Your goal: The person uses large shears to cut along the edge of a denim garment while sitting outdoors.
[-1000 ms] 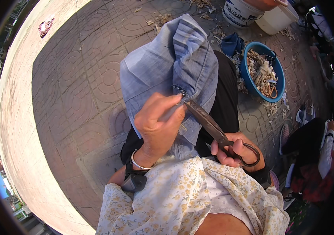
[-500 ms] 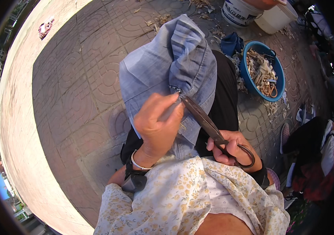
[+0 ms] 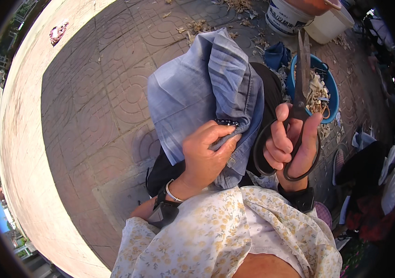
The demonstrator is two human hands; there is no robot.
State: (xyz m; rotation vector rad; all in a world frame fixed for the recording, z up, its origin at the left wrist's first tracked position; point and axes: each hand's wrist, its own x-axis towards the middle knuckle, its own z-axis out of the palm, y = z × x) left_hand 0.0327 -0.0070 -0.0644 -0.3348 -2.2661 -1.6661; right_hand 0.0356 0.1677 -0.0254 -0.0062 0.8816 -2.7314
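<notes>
Paving (image 3: pixel 95 106): it spread wide beneath the seated person.
Denim cloth (image 3: pixel 183 88): it lay draped over the person's lap and knees, bunched into folds on its right half; smoothing those folds away from the worked edge seemed the best way to keep a second layer clear of the blades.
Blue basin (image 3: pixel 290 85): it stood on the ground to the right, with pale scraps (image 3: pixel 317 85) inside.
Scissors (image 3: pixel 303 78): they were raised clear of the cloth, points away from the body, tips slightly parted; a short bite with the tips probably suited so small a spot.
Right hand (image 3: pixel 305 155): its fingers were hooked through the handle loops, gripping the scissors.
Left hand (image 3: pixel 207 150): thumb and forefinger pinched the denim edge; holding it taut, fingertips behind the cutting line, looked safest.
Dark studded strip (image 3: pixel 226 123): it sat just beside that pinch; whether it was stitched on could not be told.
</notes>
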